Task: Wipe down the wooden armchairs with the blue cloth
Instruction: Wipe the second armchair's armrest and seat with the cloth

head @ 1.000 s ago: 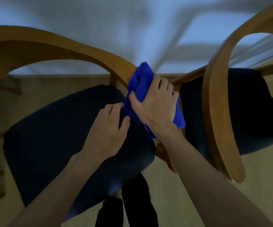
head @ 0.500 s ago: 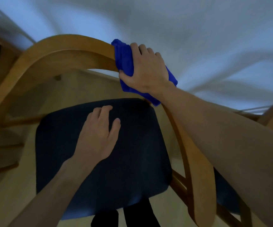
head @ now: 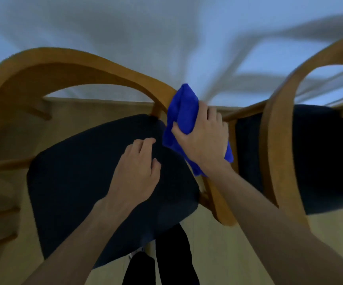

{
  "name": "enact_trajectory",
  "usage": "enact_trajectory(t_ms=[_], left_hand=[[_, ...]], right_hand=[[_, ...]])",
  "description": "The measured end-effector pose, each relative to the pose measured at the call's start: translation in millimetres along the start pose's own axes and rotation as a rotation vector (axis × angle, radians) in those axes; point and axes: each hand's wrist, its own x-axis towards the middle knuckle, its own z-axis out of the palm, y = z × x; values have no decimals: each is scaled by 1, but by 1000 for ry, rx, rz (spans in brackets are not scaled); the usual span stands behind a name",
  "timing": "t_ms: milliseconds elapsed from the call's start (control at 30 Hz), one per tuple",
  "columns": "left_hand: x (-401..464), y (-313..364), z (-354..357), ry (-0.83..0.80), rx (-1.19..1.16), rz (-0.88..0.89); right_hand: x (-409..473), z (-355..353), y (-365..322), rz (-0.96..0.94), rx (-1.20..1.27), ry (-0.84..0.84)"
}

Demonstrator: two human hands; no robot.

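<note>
1. The right hand [head: 202, 138] is gripping the blue cloth [head: 184, 112], fingers curled over it, pressing it against the curved wooden arm [head: 109, 73] of the left armchair (the cloth is bunching above the thumb and trailing below the wrist).
2. The left hand [head: 135, 173] is resting on the dark seat cushion [head: 74, 182], fingers loosely bent, holding nothing, just beside the cloth.
3. A second armchair [head: 273, 130] is standing to the right.
</note>
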Motion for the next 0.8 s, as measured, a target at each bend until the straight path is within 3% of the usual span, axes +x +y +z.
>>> enact_trajectory(t_ms=[200,433,600,800], left_hand=[[-20,33,29,-103,18,101],[-30,30,43,-138,76,168],[-17,12,42,-121,79,108],[16,-8,27,-41,19,-23]], right_hand=[[-106,-25,33,263,-70,-21],[-164,-30,37,417,-86,-82],[-114,-26,26,360,-185,-91],[-2,-5,-9,105,-165,-137]])
